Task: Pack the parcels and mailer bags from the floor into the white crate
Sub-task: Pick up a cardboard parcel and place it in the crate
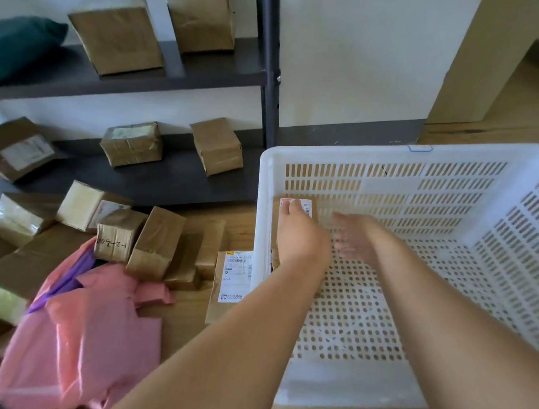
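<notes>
The white perforated crate stands on the wooden floor at the right. Both my hands are inside it. My left hand holds a brown parcel with a white label against the crate's left inner wall, fingers over the label. My right hand is blurred, fingers spread and holding nothing, just right of that parcel. On the floor to the left lie several brown parcels, pink mailer bags and a purple one. A labelled flat parcel lies against the crate's outer left wall.
A dark shelf unit at the back left carries more brown parcels and a teal bag. Its upright post stands just behind the crate's far left corner. The crate's floor shows bare white plastic to the right of my hands.
</notes>
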